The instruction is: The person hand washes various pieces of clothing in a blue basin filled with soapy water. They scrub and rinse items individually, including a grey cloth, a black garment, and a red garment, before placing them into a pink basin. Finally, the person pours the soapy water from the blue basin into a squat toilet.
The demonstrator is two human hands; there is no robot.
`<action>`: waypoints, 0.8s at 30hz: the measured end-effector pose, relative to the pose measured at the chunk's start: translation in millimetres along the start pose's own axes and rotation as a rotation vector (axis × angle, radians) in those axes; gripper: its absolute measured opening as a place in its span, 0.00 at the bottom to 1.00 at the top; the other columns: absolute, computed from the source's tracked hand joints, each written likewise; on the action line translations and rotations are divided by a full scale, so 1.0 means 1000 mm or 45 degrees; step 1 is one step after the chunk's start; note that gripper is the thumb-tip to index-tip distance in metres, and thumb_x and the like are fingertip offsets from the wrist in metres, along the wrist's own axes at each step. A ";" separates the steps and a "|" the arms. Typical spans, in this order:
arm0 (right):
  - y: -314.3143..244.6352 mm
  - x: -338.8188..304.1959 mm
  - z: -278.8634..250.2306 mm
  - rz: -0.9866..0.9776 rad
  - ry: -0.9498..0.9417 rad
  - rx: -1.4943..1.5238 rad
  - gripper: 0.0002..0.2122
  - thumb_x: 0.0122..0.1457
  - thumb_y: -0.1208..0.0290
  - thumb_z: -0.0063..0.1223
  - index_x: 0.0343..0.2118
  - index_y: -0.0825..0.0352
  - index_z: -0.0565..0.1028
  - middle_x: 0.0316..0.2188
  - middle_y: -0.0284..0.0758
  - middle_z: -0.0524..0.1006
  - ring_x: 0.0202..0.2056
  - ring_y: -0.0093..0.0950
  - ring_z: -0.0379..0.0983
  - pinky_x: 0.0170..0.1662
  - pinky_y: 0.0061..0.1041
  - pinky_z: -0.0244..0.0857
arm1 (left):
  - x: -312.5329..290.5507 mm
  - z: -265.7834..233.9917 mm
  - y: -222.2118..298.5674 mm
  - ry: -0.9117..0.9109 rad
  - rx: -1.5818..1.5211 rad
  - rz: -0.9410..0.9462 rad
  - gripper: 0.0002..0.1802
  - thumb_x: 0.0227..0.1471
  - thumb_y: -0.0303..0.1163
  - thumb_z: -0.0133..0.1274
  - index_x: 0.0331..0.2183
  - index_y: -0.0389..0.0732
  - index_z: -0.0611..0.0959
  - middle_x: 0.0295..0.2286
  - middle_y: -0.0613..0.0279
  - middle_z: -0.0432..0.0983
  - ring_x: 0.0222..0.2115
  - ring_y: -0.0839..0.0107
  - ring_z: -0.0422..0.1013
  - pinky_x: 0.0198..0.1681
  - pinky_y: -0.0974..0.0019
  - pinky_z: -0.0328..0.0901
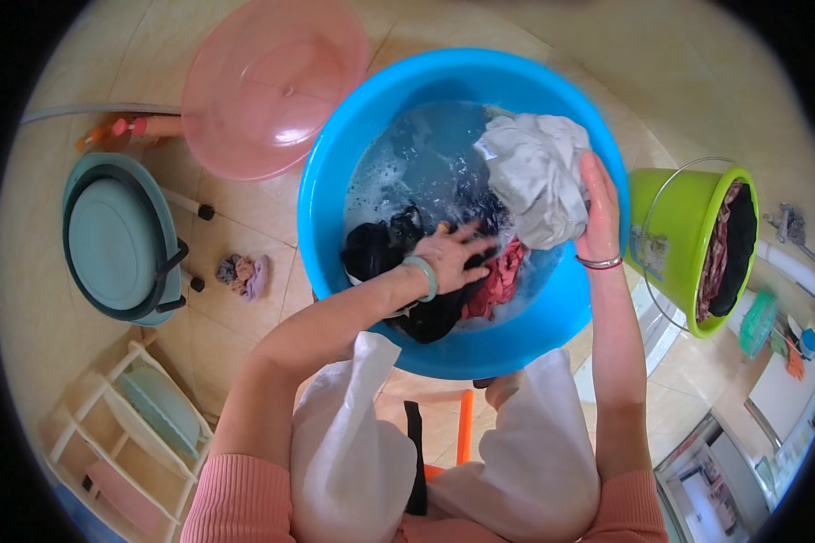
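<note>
A big blue tub (pixel 330 136) of sudsy water stands before me with clothes in it. My right hand (pixel 599 215) grips the right side of a bunched white garment (pixel 539 176), which sits above the water by the tub's right wall. My left hand (pixel 455 258), a pale green bangle at its wrist, is spread over the wet laundry with nothing grasped. Below and beside it lie a black garment (pixel 435 317) and a red cloth (pixel 505 282). Another black piece (pixel 371 252) is bunched to the left of that hand, partly under water.
At the right, a lime green bucket (pixel 666 222) holding dark and patterned clothes leans toward the tub. A pink basin (pixel 244 100) is at the back left. Grey-green basins (pixel 118 240) stand at the left, near scrunchies (pixel 243 274) on the tiles. A cream rack (pixel 122 434) is at the lower left.
</note>
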State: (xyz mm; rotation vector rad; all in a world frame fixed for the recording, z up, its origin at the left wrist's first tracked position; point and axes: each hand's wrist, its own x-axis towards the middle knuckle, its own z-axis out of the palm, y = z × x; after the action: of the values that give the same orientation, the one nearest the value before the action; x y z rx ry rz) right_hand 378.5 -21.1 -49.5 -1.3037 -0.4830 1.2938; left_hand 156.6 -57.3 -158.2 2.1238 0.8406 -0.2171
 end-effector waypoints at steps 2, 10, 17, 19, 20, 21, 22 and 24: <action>0.006 0.009 0.001 0.044 -0.062 -0.020 0.15 0.63 0.64 0.52 0.47 0.68 0.74 0.42 0.28 0.75 0.42 0.17 0.69 0.45 0.17 0.62 | -0.001 0.004 0.008 -0.144 0.028 0.171 0.28 0.54 0.51 0.48 0.57 0.65 0.70 0.60 0.54 0.59 0.52 0.45 0.65 0.56 0.52 0.61; 0.073 0.053 -0.043 -0.015 0.057 -1.788 0.21 0.59 0.58 0.55 0.50 0.68 0.71 0.45 0.39 0.77 0.46 0.34 0.72 0.48 0.32 0.65 | -0.038 0.010 0.045 -0.592 -0.017 0.088 0.30 0.52 0.51 0.51 0.57 0.68 0.69 0.61 0.54 0.56 0.54 0.47 0.64 0.56 0.46 0.60; 0.129 0.021 -0.017 -0.843 -0.277 -2.406 0.22 0.54 0.66 0.53 0.54 0.57 0.68 0.63 0.38 0.56 0.56 0.45 0.60 0.48 0.46 0.67 | 0.020 -0.041 0.003 0.856 -1.272 -0.244 0.18 0.53 0.29 0.54 0.47 0.47 0.79 0.43 0.56 0.72 0.33 0.66 0.73 0.37 0.66 0.70; 0.149 0.031 -0.025 -0.613 -0.373 -2.409 0.20 0.54 0.67 0.52 0.52 0.56 0.71 0.62 0.37 0.59 0.55 0.46 0.62 0.44 0.46 0.69 | 0.041 -0.061 -0.013 0.663 -1.736 -0.456 0.25 0.58 0.36 0.52 0.57 0.57 0.70 0.56 0.54 0.56 0.43 0.67 0.70 0.32 0.67 0.74; 0.152 0.044 -0.029 -0.510 -0.413 -2.405 0.19 0.54 0.68 0.52 0.51 0.55 0.72 0.61 0.37 0.61 0.54 0.46 0.63 0.42 0.46 0.70 | 0.047 -0.060 -0.013 0.620 -1.793 -0.537 0.27 0.58 0.37 0.53 0.58 0.58 0.68 0.55 0.57 0.57 0.46 0.63 0.68 0.34 0.65 0.74; 0.153 0.065 -0.027 -0.231 -0.395 -2.289 0.19 0.54 0.69 0.52 0.50 0.57 0.72 0.58 0.39 0.64 0.53 0.45 0.65 0.40 0.45 0.70 | 0.049 -0.059 -0.013 0.585 -1.843 -0.632 0.28 0.58 0.38 0.53 0.59 0.59 0.67 0.55 0.61 0.58 0.50 0.59 0.66 0.36 0.64 0.74; 0.147 0.085 -0.028 0.059 -0.365 -2.170 0.18 0.54 0.69 0.52 0.50 0.59 0.72 0.54 0.42 0.68 0.51 0.45 0.67 0.39 0.44 0.70 | 0.052 -0.055 -0.009 0.538 -1.869 -0.624 0.32 0.58 0.42 0.54 0.62 0.62 0.63 0.58 0.60 0.55 0.55 0.53 0.61 0.44 0.56 0.71; 0.133 0.088 -0.013 0.299 -0.073 -1.761 0.15 0.55 0.70 0.53 0.46 0.64 0.75 0.46 0.47 0.74 0.45 0.44 0.71 0.40 0.40 0.69 | 0.054 -0.047 -0.014 0.523 -2.024 -0.629 0.34 0.58 0.47 0.52 0.62 0.63 0.60 0.60 0.60 0.53 0.58 0.53 0.57 0.49 0.51 0.67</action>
State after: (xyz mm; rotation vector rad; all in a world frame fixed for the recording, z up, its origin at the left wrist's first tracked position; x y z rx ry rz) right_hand 360.7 19.3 -203.6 -2.4885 -1.4394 1.1422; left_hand 182.9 11.0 -160.0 0.4470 1.1606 0.5207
